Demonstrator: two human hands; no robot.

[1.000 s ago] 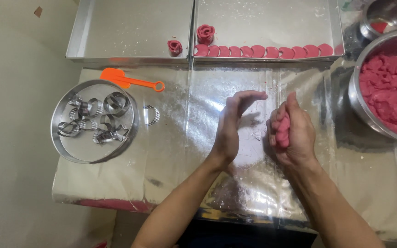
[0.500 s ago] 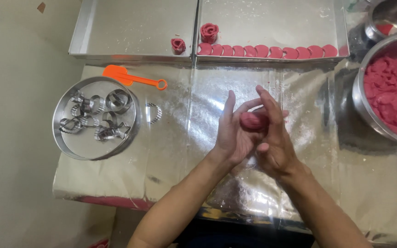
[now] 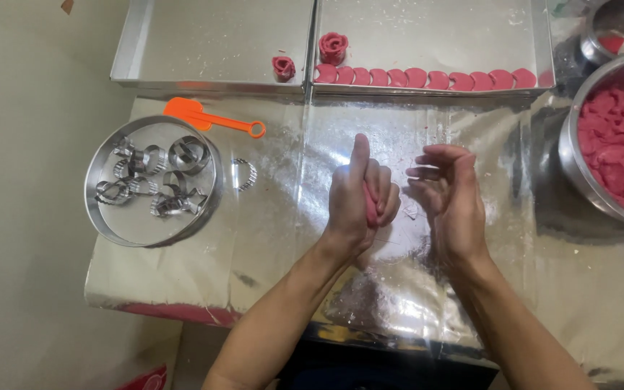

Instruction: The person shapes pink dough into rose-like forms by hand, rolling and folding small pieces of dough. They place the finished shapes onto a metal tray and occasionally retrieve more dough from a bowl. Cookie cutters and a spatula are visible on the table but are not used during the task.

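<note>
A small lump of soft pink dough (image 3: 370, 204) sits clenched in the left hand (image 3: 359, 198), fingers curled round it and thumb pointing up, so only a sliver of pink shows between the fingers. The right hand (image 3: 451, 198) is just beside it, open and holding nothing, fingers loosely bent toward the left hand without touching it. Both hover above the foil-covered table (image 3: 276, 238), which is dusted with white powder beneath them.

Judging by this, the step in hand is shaping the lump by squeezing and pressing. A next move would call for the open hand to meet the dough gently, since it looks soft and easily dented.

Beyond the hands, a flat steel tray (image 3: 427, 36) holds a row of overlapping pink dough discs (image 3: 427, 78) and a rolled pink dough rose (image 3: 332, 47); a smaller rose (image 3: 283, 66) lies on the neighbouring tray (image 3: 211, 40). Right of the right hand stands a large steel bowl of pink dough (image 3: 619, 144). Left of the left hand are a round tin of metal cutters (image 3: 152, 180), one loose fluted cutter (image 3: 245, 173) and an orange plastic scraper (image 3: 207, 117).
</note>
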